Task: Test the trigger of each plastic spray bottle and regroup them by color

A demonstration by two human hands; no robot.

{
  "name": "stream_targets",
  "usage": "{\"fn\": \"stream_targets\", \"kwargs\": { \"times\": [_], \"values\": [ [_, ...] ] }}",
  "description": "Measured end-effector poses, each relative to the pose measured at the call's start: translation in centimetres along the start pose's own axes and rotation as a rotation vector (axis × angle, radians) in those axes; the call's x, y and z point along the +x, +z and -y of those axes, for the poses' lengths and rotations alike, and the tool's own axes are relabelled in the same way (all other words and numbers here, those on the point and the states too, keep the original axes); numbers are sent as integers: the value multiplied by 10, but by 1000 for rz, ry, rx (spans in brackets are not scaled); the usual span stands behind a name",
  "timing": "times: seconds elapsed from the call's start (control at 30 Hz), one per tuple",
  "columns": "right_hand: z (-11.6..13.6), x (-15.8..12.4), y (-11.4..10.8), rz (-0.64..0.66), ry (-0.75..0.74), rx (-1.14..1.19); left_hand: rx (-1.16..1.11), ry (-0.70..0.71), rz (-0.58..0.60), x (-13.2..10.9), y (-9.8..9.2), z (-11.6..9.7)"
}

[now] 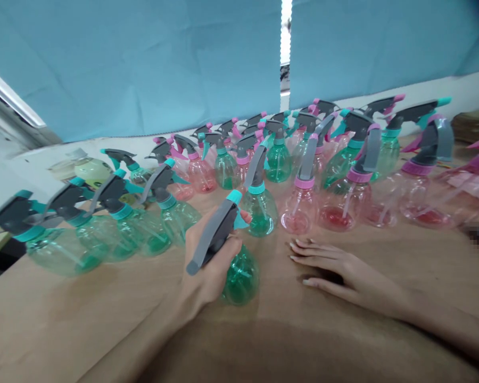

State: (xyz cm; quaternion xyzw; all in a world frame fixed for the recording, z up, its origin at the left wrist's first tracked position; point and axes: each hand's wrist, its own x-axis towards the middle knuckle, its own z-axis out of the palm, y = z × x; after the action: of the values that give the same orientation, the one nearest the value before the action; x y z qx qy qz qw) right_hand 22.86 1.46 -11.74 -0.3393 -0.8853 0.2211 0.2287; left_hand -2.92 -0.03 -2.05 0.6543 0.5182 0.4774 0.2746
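My left hand [211, 266] is wrapped around the neck of a green spray bottle [242, 279], with its grey and teal trigger head tilted up above the fingers. The bottle's clear green body shows below and right of the hand, at the table's near part. My right hand [339, 271] rests on the tabletop with fingers stretched out, palm down, holding nothing. Just beyond the hands stand a green spray bottle [260, 213] with a teal collar and a pink spray bottle [298, 207] with a pink collar.
Four-sided wooden tabletop [279, 308] lies under everything. Several green spray bottles [64, 250] line the left side, and several pink ones [345, 205] the right. More crowd the back. A pale round container [90, 170] stands at back left, before a blue curtain [163, 64].
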Motion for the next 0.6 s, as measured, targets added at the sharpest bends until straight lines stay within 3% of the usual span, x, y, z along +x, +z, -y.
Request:
{"fn": "stream_targets", "kwargs": {
  "times": [0.6],
  "values": [
    [0, 0, -1, 8, 5, -1, -10, -43, 34, 2, 0, -17]
  ]
}}
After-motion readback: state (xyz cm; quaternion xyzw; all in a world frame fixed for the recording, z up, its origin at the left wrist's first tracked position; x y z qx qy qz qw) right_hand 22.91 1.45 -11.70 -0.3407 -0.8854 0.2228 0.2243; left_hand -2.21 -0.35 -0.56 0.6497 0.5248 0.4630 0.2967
